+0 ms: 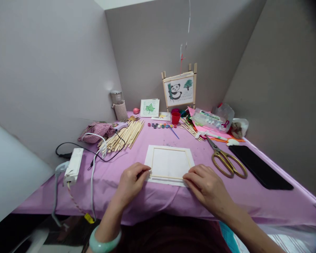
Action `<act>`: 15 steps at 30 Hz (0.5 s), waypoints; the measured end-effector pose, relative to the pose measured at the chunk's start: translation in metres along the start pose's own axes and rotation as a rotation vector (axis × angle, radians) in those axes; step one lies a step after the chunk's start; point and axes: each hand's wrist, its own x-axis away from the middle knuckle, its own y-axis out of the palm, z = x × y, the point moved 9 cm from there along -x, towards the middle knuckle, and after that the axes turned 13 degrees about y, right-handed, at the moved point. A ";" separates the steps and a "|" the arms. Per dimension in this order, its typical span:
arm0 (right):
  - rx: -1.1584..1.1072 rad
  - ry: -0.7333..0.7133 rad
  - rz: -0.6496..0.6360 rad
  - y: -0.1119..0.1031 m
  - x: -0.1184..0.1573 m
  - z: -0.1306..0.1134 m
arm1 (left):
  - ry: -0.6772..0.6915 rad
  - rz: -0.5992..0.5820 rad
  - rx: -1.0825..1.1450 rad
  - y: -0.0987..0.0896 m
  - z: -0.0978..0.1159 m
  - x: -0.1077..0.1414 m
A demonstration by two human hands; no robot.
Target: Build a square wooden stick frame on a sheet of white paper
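A sheet of white paper lies on the table in front of me, with a rectangular frame of thin wooden sticks on top of it. My left hand has thumb and fingers closed at the frame's near left corner. At the near right corner, my right hand pinches the frame in the same way. The fingertips partly cover both near corners. Right of the paper lie large scissors with gold-coloured handles, their blades pointing away from me.
A bundle of wooden sticks lies at left, near a power strip with trailing cables. Paint pots, a brush and a red cup sit behind the paper. A panda picture hangs farther back. A black phone lies right.
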 end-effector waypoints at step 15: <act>0.052 0.000 -0.028 0.005 0.000 -0.004 | 0.035 -0.040 0.016 0.000 0.005 -0.001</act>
